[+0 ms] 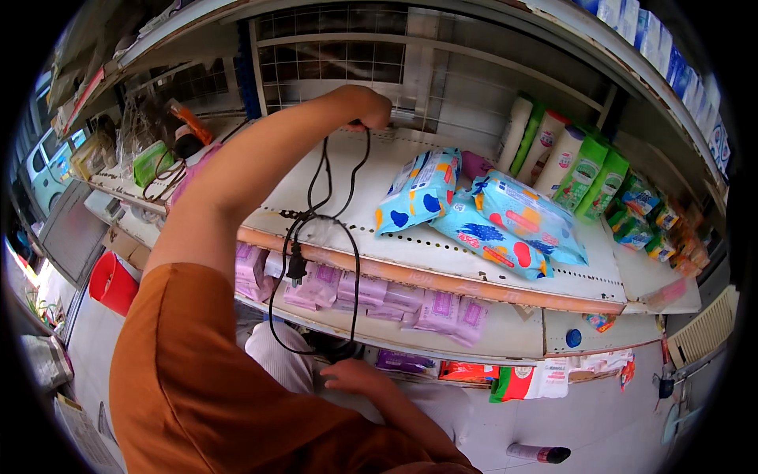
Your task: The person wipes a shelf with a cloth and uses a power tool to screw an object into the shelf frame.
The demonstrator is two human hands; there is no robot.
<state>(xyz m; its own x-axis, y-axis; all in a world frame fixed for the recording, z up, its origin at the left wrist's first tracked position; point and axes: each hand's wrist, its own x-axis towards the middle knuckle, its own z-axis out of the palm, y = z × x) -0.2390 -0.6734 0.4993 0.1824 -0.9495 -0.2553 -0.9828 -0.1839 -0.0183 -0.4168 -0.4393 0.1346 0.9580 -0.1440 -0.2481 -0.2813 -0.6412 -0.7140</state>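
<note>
My left hand [365, 108] is raised above the top shelf, its fingers closed on a black power cord [357, 261]. From there the cord hangs down in long loops in front of the shelf edge, and its plug [296, 267] dangles near the purple packs. Lower down, my right hand [357, 376] is by the bottom of the loop, with fingers stretched out and nothing visible in them. Blue soft packs of wipes [418, 193] lie on the white shelf [347, 201] to the right of the cord.
Tall green and white packages [582, 170] stand at the back right beside small colourful packs [643, 221]. Purple packs [450, 312] line the lower shelf. A red bucket [110, 280] is at left, and a dark-capped bottle [537, 453] lies on the floor.
</note>
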